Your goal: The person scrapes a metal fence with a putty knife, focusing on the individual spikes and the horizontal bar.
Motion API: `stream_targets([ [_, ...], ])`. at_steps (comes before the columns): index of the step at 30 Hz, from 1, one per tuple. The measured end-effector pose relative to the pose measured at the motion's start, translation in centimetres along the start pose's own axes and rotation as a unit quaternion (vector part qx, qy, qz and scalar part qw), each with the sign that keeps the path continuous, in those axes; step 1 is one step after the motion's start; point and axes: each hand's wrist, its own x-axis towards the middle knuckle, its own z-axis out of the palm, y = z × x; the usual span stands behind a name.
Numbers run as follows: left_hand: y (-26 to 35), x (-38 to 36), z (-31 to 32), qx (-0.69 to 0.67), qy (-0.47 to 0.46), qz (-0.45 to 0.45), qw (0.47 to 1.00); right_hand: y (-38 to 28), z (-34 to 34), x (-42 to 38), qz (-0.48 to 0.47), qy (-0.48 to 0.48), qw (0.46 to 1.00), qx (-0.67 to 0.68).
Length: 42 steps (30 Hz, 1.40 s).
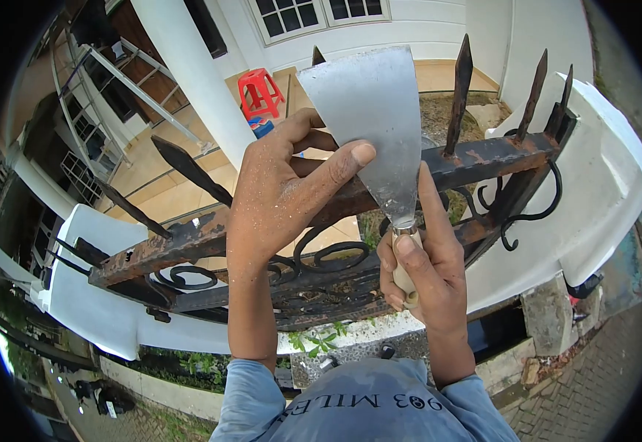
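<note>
A putty knife with a wide metal blade (372,110) and a pale handle (406,269) is raised upright in front of the fence. My right hand (431,272) is wrapped round the handle, its index finger stretched along the blade's edge. My left hand (284,184), speckled with small flecks, has its thumb on the near face of the blade and its fingers partly hidden behind it, so the blade is held between them. Behind both hands runs a dark iron fence rail (501,160) with rust-brown patches and peeling paint.
Pointed spikes (459,96) rise from the rail, with curled ironwork (336,255) below. White wall pieces (593,184) flank the fence. Beyond stand a white pillar (196,81), a red stool (260,92) and a metal ladder (140,92). Green plants (322,340) grow at the fence's foot.
</note>
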Motion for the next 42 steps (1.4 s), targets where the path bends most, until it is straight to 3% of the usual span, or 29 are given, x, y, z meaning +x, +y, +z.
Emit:
stream_targets([
  [2, -0.3, -0.8, 0.2, -0.05, 0.012, 0.039, 0.998, 0.0, -0.1, -0.1, 0.001, 0.0, 1.0, -0.004],
  [9, -1.3, -1.6, -0.4, -0.038, 0.049, 0.069, 0.996, 0.4, 0.0, 0.0, -0.025, -0.015, 0.999, 0.031],
  [11, -2.7, -0.9, -0.8, 0.079, 0.032, 0.184, 0.979, 1.1, -0.4, -0.2, -0.062, -0.037, 0.995, 0.062],
  [14, -4.5, -0.6, 0.7, 0.159, 0.082, 0.221, 0.959, 2.2, -1.3, -1.4, -0.083, -0.017, 0.993, 0.086],
  [18, -3.4, -0.2, 0.5, 0.127, 0.121, 0.193, 0.965, 1.4, -1.4, -1.8, -0.023, 0.012, 0.999, 0.035],
  [23, -2.8, 1.1, 0.5, 0.075, 0.083, 0.147, 0.983, 1.6, -1.4, -1.6, 0.034, -0.013, 0.996, 0.081],
  [26, -2.5, 1.4, 0.8, 0.036, 0.087, 0.206, 0.974, 2.0, -2.0, -1.5, 0.062, -0.052, 0.99, 0.119],
  [28, -2.0, 1.1, 0.9, 0.01, 0.079, 0.17, 0.982, 2.7, -2.6, -1.3, 0.073, -0.096, 0.979, 0.164],
  [32, -1.7, 0.9, 0.9, -0.01, 0.075, 0.123, 0.99, 4.3, -3.3, -1.8, 0.097, -0.212, 0.9, 0.367],
  [35, -2.5, 1.1, 1.0, 0.015, 0.1, 0.16, 0.982, 5.3, -3.6, -2.7, 0.114, -0.252, 0.846, 0.456],
  [38, -2.1, 1.0, 1.0, 0.016, 0.094, 0.139, 0.986, 4.6, -3.8, -3.3, 0.159, -0.231, 0.894, 0.349],
  [42, -2.2, 0.9, 1.0, 0.006, 0.085, 0.141, 0.986, 2.4, -2.1, -4.0, 0.134, -0.122, 0.972, 0.153],
])
